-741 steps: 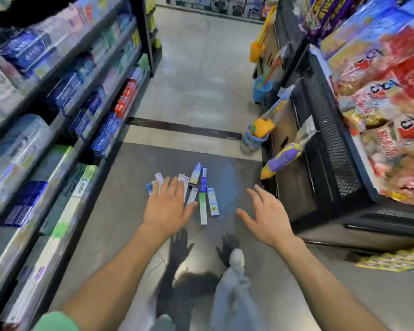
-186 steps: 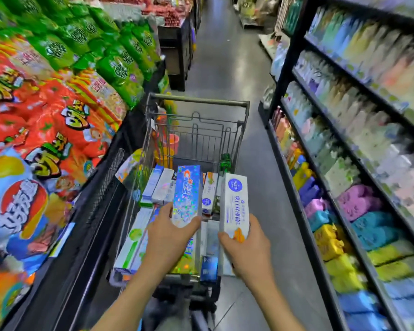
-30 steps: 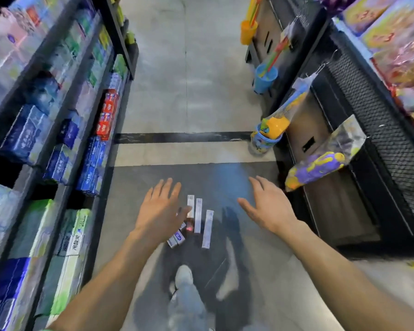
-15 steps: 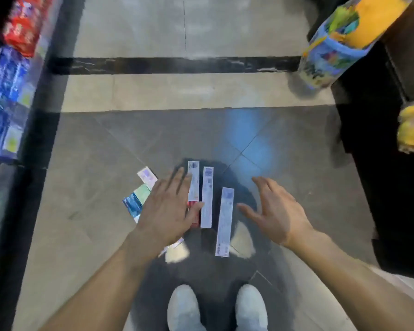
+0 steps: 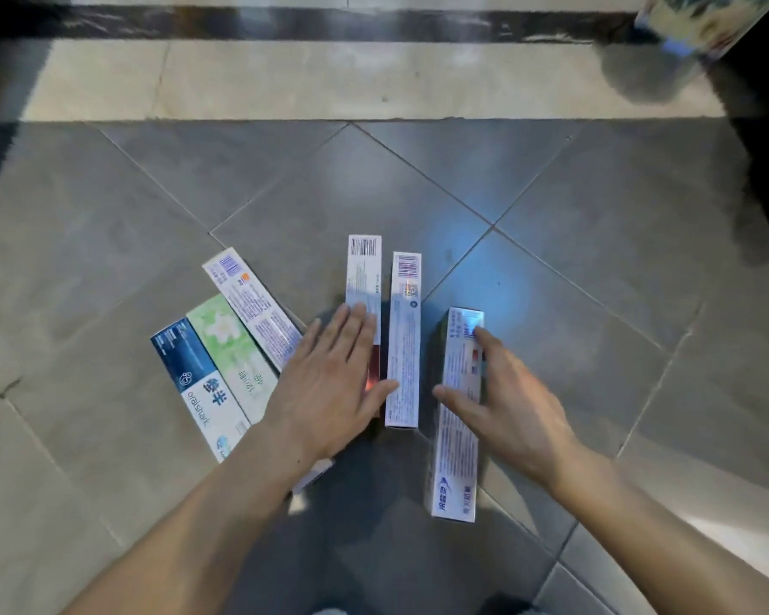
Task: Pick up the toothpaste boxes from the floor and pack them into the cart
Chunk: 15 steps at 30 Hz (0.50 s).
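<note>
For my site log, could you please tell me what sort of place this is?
Probably a shop aisle: boxed toothpaste, such as the oralshark box and the barcoded box, lies on a tiled floor, with a packaged display item at the edge.

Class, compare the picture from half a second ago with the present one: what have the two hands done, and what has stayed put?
The right hand has come down onto the rightmost box, fingers over it and thumb beside it. The left hand stays flat over the middle boxes. All six boxes still lie in the same places on the floor.
</note>
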Available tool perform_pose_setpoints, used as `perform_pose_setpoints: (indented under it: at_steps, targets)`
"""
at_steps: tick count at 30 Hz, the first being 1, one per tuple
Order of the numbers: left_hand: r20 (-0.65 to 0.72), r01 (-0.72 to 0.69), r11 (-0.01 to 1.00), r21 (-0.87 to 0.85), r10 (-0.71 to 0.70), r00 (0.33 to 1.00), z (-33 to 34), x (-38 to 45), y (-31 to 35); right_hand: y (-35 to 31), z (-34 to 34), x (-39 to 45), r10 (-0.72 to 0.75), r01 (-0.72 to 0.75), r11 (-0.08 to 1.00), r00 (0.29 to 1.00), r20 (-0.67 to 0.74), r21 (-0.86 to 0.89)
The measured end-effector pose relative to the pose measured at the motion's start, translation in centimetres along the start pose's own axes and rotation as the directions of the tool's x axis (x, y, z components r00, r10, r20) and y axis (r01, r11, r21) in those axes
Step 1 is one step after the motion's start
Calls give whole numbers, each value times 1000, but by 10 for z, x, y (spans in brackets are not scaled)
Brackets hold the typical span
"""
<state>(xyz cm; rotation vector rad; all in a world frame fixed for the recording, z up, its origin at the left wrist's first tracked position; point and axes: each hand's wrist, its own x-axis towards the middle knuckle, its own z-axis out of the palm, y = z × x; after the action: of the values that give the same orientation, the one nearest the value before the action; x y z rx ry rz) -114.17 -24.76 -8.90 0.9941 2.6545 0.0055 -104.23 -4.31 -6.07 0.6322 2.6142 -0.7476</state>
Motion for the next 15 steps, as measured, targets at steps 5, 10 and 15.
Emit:
perform_pose_setpoints:
  at_steps: [5,10,15]
  targets:
    - [-58,16,1000,-18,-17,998,8,-1,6,-8,22,-11,122,-104,966,991,-63,235]
    - [-74,-19,1000,7,20,997,0,-2,2,-9,17,-6,236,-242,931,970,56,272]
    - [-39,-9,999,51,11,999,-8,-3,12,3,3,0,216,-217,820,974,66,530]
